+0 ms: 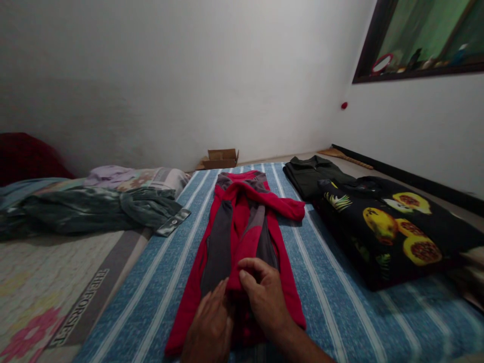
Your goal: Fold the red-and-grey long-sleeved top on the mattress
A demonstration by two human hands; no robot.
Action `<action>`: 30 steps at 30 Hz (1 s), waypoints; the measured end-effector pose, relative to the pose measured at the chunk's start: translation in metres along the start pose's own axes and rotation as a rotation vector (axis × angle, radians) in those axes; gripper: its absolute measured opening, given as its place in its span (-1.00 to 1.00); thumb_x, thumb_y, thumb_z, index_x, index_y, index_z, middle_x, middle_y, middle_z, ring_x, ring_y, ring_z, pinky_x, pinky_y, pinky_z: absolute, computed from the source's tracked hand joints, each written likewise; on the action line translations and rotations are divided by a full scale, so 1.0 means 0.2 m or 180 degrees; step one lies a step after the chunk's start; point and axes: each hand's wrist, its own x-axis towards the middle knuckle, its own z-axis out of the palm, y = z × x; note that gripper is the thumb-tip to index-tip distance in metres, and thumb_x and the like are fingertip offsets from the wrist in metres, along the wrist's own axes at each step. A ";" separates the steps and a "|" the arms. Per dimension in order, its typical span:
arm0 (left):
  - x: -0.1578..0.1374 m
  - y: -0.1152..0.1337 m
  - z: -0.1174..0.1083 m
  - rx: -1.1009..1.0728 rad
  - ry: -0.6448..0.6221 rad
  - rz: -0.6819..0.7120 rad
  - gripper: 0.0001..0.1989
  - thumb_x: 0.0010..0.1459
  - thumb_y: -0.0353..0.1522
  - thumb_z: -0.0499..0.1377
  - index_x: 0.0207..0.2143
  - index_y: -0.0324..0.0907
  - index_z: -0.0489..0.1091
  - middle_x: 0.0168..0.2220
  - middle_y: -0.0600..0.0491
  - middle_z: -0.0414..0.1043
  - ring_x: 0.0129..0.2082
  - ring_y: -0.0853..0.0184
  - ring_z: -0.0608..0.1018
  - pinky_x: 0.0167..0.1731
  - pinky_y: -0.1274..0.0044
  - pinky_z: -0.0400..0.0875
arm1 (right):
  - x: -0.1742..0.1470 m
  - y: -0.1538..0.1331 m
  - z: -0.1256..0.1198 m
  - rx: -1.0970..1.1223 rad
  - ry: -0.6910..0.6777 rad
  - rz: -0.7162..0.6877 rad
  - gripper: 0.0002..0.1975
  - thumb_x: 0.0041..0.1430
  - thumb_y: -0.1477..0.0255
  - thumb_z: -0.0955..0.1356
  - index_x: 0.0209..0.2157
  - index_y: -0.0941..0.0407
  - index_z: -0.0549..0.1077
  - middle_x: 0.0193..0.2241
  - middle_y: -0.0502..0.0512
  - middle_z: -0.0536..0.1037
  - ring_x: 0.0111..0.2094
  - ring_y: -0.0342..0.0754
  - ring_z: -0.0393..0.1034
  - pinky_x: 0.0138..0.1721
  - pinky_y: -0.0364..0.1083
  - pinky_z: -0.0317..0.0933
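Note:
A pinkish-red and grey jacket (219,242) lies lengthwise on the blue striped sheet, its collar at the far end. One sleeve (289,207) is folded across the top, with its end sticking out to the right. The other sleeve (249,242) runs down the middle of the jacket towards me. My right hand (262,292) pinches that sleeve near its cuff between thumb and fingers. Just left of the cuff, my left hand (212,322) rests on the jacket with its fingers stretched out, the fingertips by the cuff's edge.
On the right lie a folded black garment with a papaya print (378,222) and a folded dark green garment (313,174). A crumpled grey-green garment (91,209) lies on the patterned bedding (94,252) at left. A cardboard box (220,162) stands by the wall.

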 end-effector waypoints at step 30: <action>0.31 -0.02 -0.20 -0.2155 0.0206 -0.3062 -0.76 -0.06 -0.22 0.13 -0.41 -0.21 0.44 -0.52 0.07 0.48 -0.47 0.24 0.53 -0.44 0.50 0.46 | -0.06 0.02 0.03 -0.0914 -0.0559 -0.1726 -0.61 0.10 0.59 0.24 -0.01 0.14 0.39 -0.14 0.16 0.51 -0.11 -0.06 0.39 -0.05 -0.06 0.27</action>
